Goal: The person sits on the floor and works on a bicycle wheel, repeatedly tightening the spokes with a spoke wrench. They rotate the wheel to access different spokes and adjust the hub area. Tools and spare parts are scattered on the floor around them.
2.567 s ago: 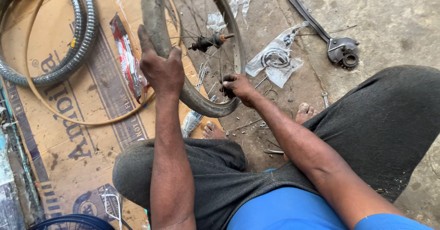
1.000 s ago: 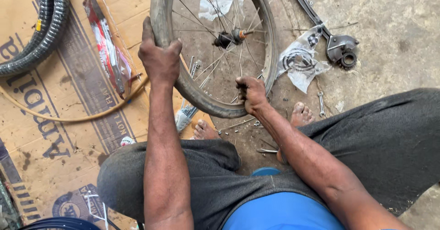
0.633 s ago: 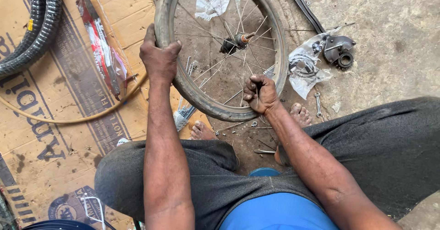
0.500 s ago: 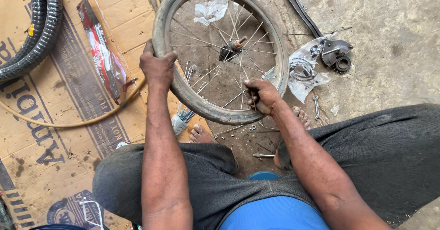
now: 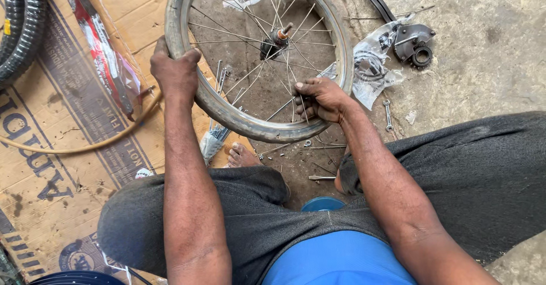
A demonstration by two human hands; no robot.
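The wheel has turned and dropped lower in view; left hand stays clamped on its rim, right hand now pinches spokes (near the hub).

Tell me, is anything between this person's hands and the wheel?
Nothing visible. The left hand grips the wheel rim directly, and the right hand rests on the spokes just inside the rim.

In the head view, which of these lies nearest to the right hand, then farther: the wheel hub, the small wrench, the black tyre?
From the right hand:
1. Wheel hub, above it, inside the rim.
2. Small wrench, on the concrete to its right; nearly as near, hard to separate.
3. Black tyre, far left on the cardboard.
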